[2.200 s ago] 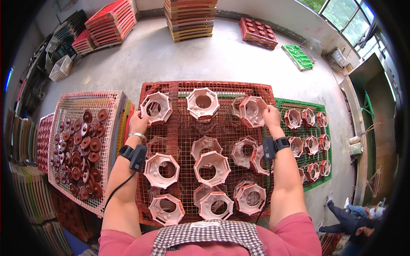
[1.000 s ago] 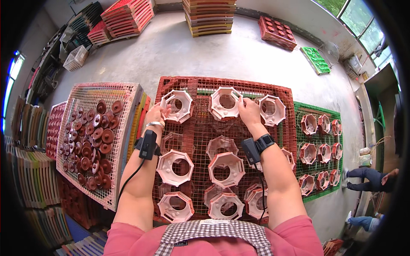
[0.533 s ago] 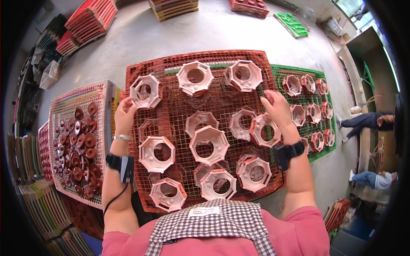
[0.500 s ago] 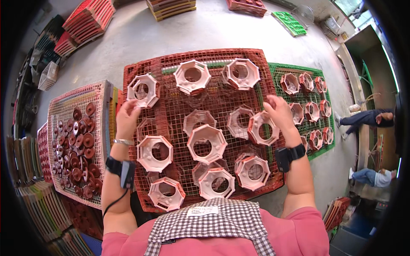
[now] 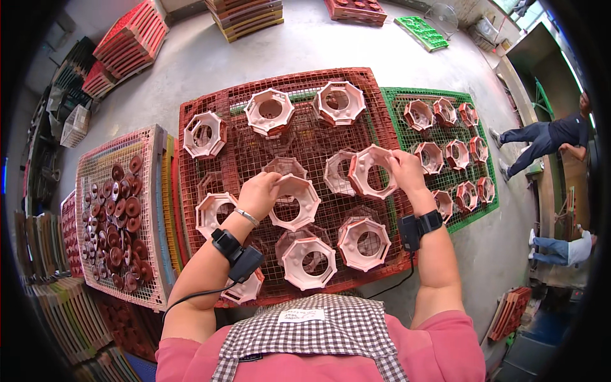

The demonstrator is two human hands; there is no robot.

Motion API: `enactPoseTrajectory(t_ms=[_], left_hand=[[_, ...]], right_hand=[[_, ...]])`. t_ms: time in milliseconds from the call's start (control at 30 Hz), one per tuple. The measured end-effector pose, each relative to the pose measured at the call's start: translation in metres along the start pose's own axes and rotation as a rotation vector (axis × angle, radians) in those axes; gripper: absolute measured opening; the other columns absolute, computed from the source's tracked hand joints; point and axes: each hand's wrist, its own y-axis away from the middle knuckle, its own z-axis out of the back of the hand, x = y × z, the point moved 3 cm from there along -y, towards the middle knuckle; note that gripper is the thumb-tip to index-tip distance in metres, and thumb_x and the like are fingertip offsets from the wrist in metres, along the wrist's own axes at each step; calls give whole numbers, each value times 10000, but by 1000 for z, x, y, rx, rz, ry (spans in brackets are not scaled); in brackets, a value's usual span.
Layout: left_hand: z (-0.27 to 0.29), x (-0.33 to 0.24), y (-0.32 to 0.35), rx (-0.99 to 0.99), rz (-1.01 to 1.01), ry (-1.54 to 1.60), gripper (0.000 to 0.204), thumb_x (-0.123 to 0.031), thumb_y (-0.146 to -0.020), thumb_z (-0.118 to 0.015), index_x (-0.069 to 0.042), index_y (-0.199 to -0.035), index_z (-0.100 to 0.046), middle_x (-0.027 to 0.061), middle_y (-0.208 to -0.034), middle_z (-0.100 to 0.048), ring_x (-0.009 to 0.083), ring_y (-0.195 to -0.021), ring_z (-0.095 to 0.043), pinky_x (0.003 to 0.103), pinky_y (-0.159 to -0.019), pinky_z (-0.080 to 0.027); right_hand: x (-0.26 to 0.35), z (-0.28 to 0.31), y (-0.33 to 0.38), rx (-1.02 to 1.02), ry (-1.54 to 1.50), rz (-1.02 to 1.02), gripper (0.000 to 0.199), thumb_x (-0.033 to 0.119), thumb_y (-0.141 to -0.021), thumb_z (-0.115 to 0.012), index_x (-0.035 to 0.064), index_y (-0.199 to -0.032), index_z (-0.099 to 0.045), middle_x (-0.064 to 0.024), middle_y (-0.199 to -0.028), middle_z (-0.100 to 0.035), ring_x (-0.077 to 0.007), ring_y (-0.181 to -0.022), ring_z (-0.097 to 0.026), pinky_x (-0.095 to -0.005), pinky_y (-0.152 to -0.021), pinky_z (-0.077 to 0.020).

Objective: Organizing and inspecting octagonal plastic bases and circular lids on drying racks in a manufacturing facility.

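Observation:
Pale pink octagonal rings with reddish sides and round central holes stand in rows on a red mesh rack (image 5: 238, 149). My left hand (image 5: 258, 196) is closed at the upper left rim of the middle ring (image 5: 310, 215), fingers pinched on its edge. On the right, my right hand (image 5: 408, 170) pinches the right rim of another octagonal ring (image 5: 358, 172), which looks tilted. Nearest my left wrist is a third ring (image 5: 207, 216), partly covered by my forearm. Through the mesh, more rings show on a lower layer.
A green rack (image 5: 398, 105) with smaller octagonal rings adjoins on the right. At left, a pale mesh rack (image 5: 153, 210) carries many dark red round pieces. Stacked red trays (image 5: 130, 38) stand at the far left. Two people are at far right, one in a dark shirt (image 5: 568, 132).
My left hand has moved right, from beside the far left ring to the middle ring. My right hand has come down onto the right ring's rim. The whole view has shifted slightly.

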Motion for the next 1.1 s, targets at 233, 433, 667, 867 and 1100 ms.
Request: enactPoseTrajectory(t_ms=[233, 433, 667, 867, 1100], left_hand=[[6, -12, -4, -107, -39, 11, 177, -84, -753, -580, -40, -919, -627, 173, -809, -622, 327, -770, -610, 378, -703, -483], [11, -16, -23, -213, -21, 9, 161, -99, -782, -560, -56, -924, -622, 171, -851, -626, 343, -799, -604, 401, -727, -481], [-7, 0, -41, -232, 65, 37, 176, -136, -792, -581, -56, -944, -620, 169, -883, -629, 334, -816, -605, 387, -735, -484], [24, -1, -18, -195, 215, 108, 316, -266, -790, -638, -67, -1034, -615, 150, -890, -643, 280, -837, -625, 357, -741, -485], [85, 83, 60, -251, 341, -122, 347, -274, -774, -655, -55, -1040, -618, 147, -918, -645, 268, -857, -623, 353, -760, -485]], right_hand=[[-3, -26, -14, -27, 23, -9, 201, 231, -826, -541, 55, -833, -637, -183, -784, -627, -361, -752, -607, -440, -691, -481], [-9, -21, 7, -139, 2, 50, 278, 278, -812, -598, 63, -987, -611, -175, -923, -583, -343, -851, -578, -417, -751, -466], [8, 16, 90, 211, -115, -99, 324, 319, -796, -623, 22, -926, -634, -133, -770, -612, -270, -719, -606, -356, -659, -479], [25, 4, 138, 377, -92, -143, 333, 295, -778, -630, 32, -982, -629, -155, -877, -636, -313, -796, -615, -382, -715, -482], [20, 6, 148, 235, -48, -5, 167, 144, -794, -573, 32, -906, -625, -176, -816, -607, -342, -777, -596, -413, -700, -470]])
